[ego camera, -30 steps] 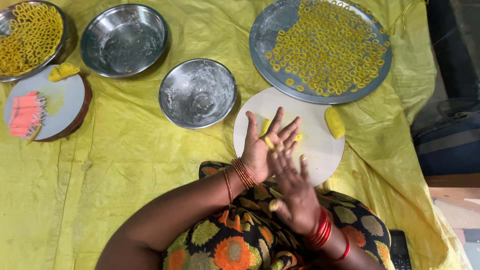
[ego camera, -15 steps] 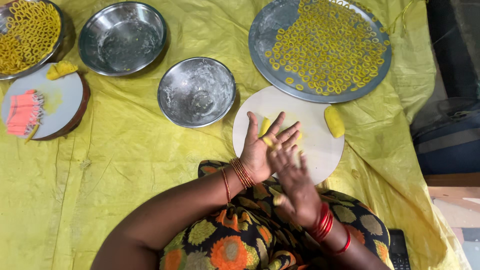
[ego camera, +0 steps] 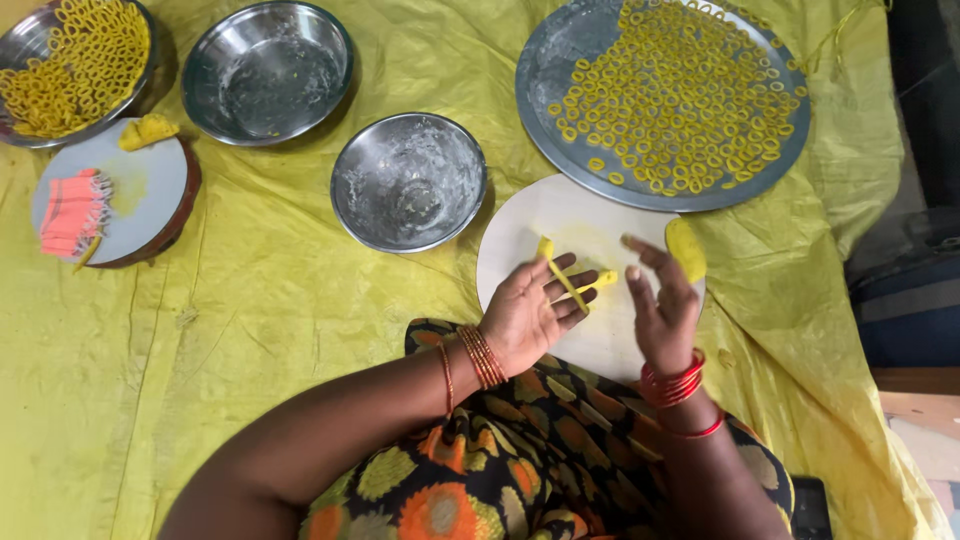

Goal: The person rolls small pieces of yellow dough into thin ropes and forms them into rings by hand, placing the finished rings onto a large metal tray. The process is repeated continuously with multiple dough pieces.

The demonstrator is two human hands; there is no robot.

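A yellow plastic sheet [ego camera: 280,290] covers the whole work surface under you. On it at the far right sits a large round steel tray [ego camera: 560,60] packed with small yellow dough rings [ego camera: 680,95]. Just near of that tray, its far edge tucked under the tray's rim, lies the round white rolling board [ego camera: 530,225] in front of you. A medium steel bowl [ego camera: 408,182] stands just left of the board, dusted pale inside, and a larger steel bowl [ego camera: 266,72] stands farther left and beyond it. At the far left corner a steel dish [ego camera: 70,62] holds more rings. Near of it is a second round board [ego camera: 130,195] with an orange-pink comb-like tool [ego camera: 72,212] on its left part and a small dough lump [ego camera: 148,130] at its far edge.

Your left hand [ego camera: 530,310] hovers over the white board, palm up and fingers spread loosely. A thin yellow dough strand [ego camera: 562,280] lies across those fingers; its long axis runs from the far left down to the near right, with a shorter piece branching off to the right. Your right hand [ego camera: 660,310] is held just right of it, open, fingers raised and slightly curled, apart from the strand and holding nothing. An oval dough lump [ego camera: 686,248] rests on the board's right edge, just beyond your right fingertips.
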